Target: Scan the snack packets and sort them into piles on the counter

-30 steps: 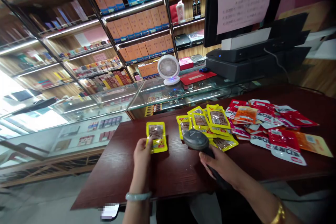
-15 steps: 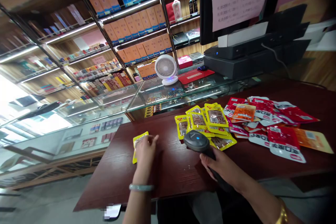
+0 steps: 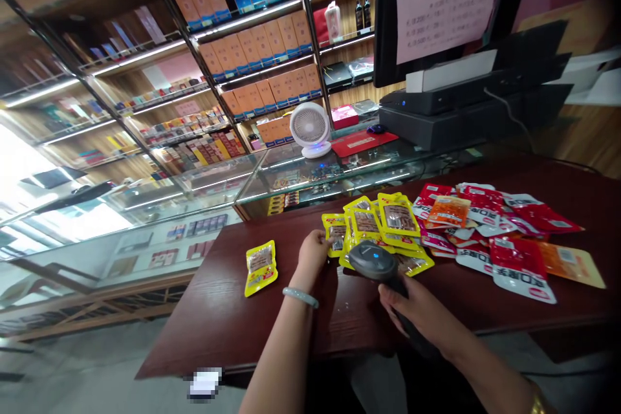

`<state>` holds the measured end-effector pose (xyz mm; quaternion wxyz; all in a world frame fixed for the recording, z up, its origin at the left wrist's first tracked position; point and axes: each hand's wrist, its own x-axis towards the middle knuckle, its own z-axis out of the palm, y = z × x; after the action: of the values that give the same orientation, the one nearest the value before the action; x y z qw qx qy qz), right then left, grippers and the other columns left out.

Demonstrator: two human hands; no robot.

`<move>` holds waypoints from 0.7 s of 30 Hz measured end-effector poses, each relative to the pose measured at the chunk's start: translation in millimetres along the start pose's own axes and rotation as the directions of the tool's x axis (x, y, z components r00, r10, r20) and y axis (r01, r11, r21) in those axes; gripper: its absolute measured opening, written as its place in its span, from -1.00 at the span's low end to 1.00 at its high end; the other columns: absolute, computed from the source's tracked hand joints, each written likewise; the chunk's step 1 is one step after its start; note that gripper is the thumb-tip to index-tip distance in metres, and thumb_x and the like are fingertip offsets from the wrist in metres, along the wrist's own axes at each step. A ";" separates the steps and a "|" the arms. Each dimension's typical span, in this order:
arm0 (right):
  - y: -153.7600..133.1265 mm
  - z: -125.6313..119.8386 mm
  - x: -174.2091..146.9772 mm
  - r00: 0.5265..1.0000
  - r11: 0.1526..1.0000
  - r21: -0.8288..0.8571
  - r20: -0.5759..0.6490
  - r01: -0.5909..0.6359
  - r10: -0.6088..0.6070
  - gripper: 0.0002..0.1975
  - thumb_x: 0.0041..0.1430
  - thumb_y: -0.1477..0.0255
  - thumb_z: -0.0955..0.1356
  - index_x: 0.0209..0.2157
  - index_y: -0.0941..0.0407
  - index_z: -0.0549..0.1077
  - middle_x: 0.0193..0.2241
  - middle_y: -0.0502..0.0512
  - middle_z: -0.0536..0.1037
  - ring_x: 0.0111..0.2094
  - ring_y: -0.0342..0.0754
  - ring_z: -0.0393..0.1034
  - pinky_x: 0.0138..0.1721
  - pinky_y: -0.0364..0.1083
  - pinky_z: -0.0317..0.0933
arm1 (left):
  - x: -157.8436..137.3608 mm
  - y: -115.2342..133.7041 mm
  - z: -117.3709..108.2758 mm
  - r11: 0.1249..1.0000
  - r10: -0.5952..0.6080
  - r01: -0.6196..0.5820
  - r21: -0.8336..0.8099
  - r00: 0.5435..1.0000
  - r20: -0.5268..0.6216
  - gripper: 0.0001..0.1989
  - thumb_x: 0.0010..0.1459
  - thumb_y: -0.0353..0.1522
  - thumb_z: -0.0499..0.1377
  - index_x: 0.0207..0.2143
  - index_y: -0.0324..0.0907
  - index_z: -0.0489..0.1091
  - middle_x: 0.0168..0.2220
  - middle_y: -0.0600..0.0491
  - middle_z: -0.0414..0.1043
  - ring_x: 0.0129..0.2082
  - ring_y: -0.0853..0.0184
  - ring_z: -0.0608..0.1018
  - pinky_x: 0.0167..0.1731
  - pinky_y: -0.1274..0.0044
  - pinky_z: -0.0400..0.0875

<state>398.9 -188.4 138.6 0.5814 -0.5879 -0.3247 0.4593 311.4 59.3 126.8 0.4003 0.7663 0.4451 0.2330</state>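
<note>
My right hand (image 3: 414, 307) is wrapped round the handle of a black barcode scanner (image 3: 372, 260), its head pointing left over the near edge of a pile of yellow snack packets (image 3: 367, 223). At the pile's left side, my left hand (image 3: 314, 251) has its fingers closed at the edge of a yellow snack packet (image 3: 336, 233); the fingertips are partly hidden. A single yellow snack packet (image 3: 261, 268) lies apart on the dark red table (image 3: 213, 317), to the left of my left hand.
Red, white and orange packets (image 3: 499, 220) are heaped to the right of the yellow ones. Behind the table stand a glass display counter (image 3: 257, 184), a white fan (image 3: 310, 129), and a black monitor (image 3: 385, 39) with a paper sheet. Stocked shelves (image 3: 262, 45) fill the back.
My left hand has let go of the single yellow packet at the left and moved right to the yellow pile. The scanner in my right hand has shifted slightly to the right.
</note>
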 end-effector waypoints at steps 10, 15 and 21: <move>-3.7 26.8 9.1 0.986 0.999 0.037 0.166 0.025 -0.031 -0.50 0.12 -0.08 0.37 -0.29 0.07 0.26 -0.71 -0.23 0.25 -0.74 -0.27 0.07 -0.70 -0.25 -0.01 | -29.2 -19.2 -42.4 0.973 0.172 -0.199 -0.114 0.962 -0.215 -0.81 0.17 -0.25 0.14 -0.28 -0.19 0.41 -0.36 0.02 0.50 -0.37 0.33 0.51 -0.37 0.54 0.36; -9.0 45.1 13.2 0.973 0.999 0.004 0.229 0.040 -0.040 -0.47 0.08 -0.10 0.38 -0.28 0.09 0.28 -0.70 -0.23 0.24 -0.74 -0.27 0.09 -0.70 -0.24 -0.02 | -38.3 -28.8 -54.7 0.978 0.185 -0.206 -0.043 0.940 -0.287 -0.81 0.17 -0.27 0.12 -0.28 -0.21 0.44 -0.32 -0.03 0.51 -0.32 0.29 0.52 -0.32 0.49 0.39; -6.9 49.8 15.4 0.966 1.000 0.009 0.257 0.005 -0.007 -0.42 0.07 -0.11 0.38 -0.19 0.11 0.32 -0.70 -0.24 0.21 -0.74 -0.27 0.06 -0.72 -0.25 -0.04 | -32.8 -60.1 -85.3 0.984 0.052 -0.105 -0.144 0.941 -0.335 -0.85 0.16 -0.29 0.15 -0.29 -0.18 0.40 -0.37 0.04 0.52 -0.38 0.35 0.55 -0.34 0.53 0.44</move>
<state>359.8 -154.4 147.7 0.5383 -0.5200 -0.3970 0.5312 204.5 82.5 126.1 0.3707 0.6992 0.4548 0.4085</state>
